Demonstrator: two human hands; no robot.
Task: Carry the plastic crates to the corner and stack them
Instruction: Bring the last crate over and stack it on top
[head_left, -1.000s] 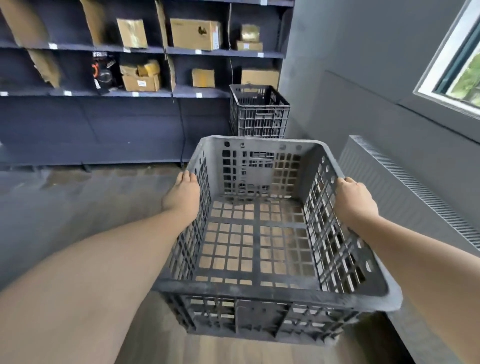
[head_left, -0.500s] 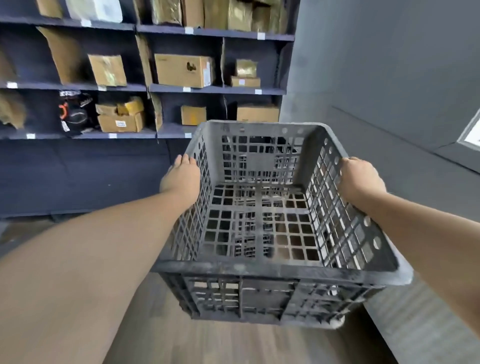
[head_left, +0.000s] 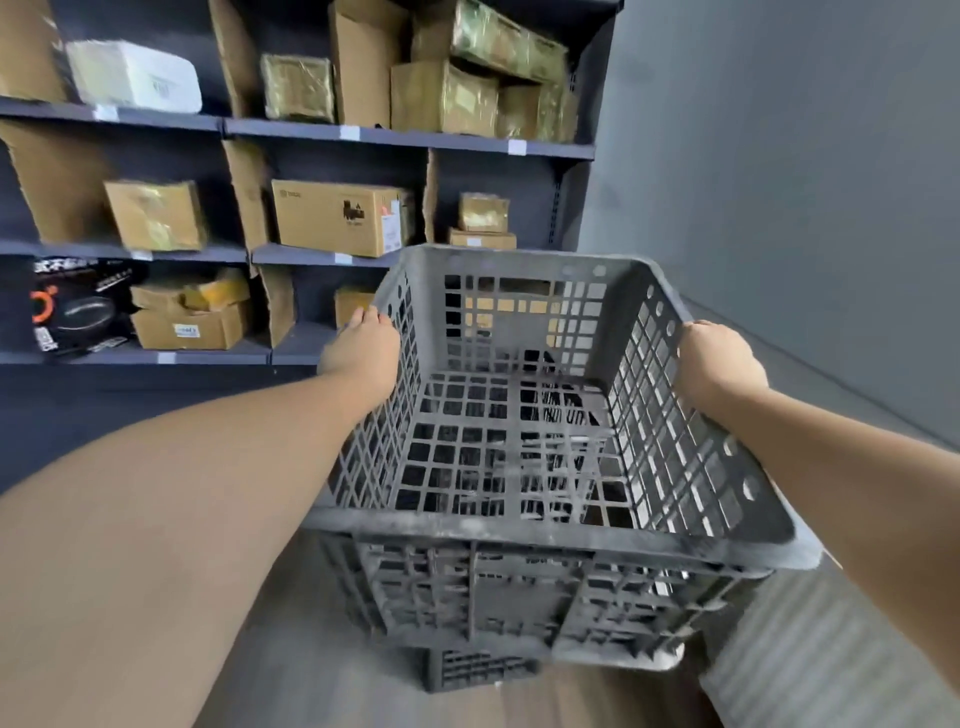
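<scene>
I hold an empty dark grey plastic crate (head_left: 550, 535) in the air in front of me, its open top facing up. My left hand (head_left: 363, 353) grips its left wall and my right hand (head_left: 719, 361) grips its right rim. Directly beneath it stands another black lattice crate (head_left: 478, 670) on the floor in the corner; only its lower part shows under the held crate, and more of it is glimpsed through the held crate's grid floor.
Dark shelving (head_left: 405, 139) loaded with cardboard boxes (head_left: 337, 218) fills the wall ahead and to the left. A grey wall (head_left: 779, 182) closes the right side, with a ribbed radiator panel (head_left: 810, 649) low at the right. Wooden floor (head_left: 322, 649) lies below.
I have come closer to the corner and the crate has risen. The floor crate, earlier seen ahead by the shelves, now sits directly under the held crate. The window has left the view.
</scene>
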